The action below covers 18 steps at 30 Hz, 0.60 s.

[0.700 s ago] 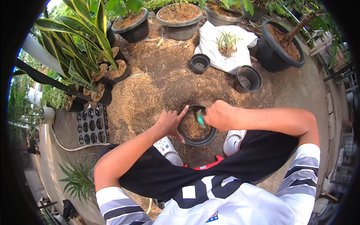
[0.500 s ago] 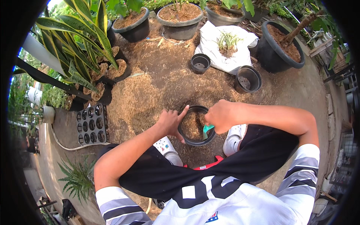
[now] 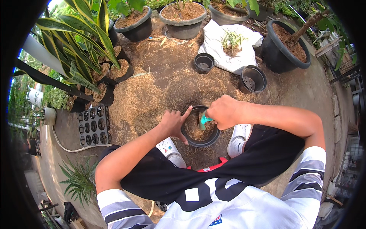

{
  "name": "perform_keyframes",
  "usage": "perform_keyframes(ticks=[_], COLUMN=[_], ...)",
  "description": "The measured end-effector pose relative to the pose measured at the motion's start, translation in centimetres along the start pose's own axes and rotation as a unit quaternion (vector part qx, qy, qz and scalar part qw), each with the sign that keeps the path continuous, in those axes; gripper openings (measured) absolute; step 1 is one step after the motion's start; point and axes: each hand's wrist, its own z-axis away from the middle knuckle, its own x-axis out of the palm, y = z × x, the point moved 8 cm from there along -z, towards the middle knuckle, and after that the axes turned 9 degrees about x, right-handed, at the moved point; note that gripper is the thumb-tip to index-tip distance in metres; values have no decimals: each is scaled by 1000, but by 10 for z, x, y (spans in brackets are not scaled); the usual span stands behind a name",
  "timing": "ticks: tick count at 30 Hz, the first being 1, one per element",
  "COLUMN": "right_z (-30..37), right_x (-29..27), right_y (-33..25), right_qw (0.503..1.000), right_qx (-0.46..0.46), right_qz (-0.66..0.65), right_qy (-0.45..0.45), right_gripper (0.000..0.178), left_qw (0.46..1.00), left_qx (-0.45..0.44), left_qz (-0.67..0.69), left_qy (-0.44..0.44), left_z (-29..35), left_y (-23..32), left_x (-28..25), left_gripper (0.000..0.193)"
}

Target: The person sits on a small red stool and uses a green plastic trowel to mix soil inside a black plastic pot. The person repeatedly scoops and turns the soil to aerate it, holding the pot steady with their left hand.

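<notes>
Between my feet stands a round black plant pot (image 3: 207, 144) with brown, crumbly potting mix (image 3: 198, 133) inside. My left hand (image 3: 173, 124) is spread along its left side, gripping it with the thumb and a finger at the rim. Over the pot's right far rim, my right hand (image 3: 222, 113) is closed in a fist round a small teal garden tool (image 3: 204, 120). The teal part points down into the pot. A dark, narrow shape lies beside it against the mix; whether it belongs to the tool I cannot tell.
Two small black pots (image 3: 204, 63) (image 3: 253, 79) stand ahead, near a white sack (image 3: 213, 47) holding a spiky plant. A black cell tray (image 3: 93, 126) lies left, by potted snake plants (image 3: 82, 49). Large planters (image 3: 182, 28) line the back. Something red (image 3: 213, 166) lies between my shoes.
My right hand has shifted slightly away from me and left, bringing the teal tool from the pot's right side toward its middle. My left hand stays on the pot.
</notes>
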Motion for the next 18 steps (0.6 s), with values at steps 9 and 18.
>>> perform_keyframes(ticks=[9,18], right_z=[1,-7], right_x=[7,18], right_y=[0,6], right_qw=[999,991], right_qx=[0,-9], right_qz=[-28,-75], right_qy=[-34,-112], right_gripper=[29,33], left_qw=[1000,1000], left_qx=[-1,4], left_qz=[1,4], left_qy=[-7,7], left_z=[-1,-3], left_y=[2,2], left_x=[-4,-4], left_gripper=[170,169])
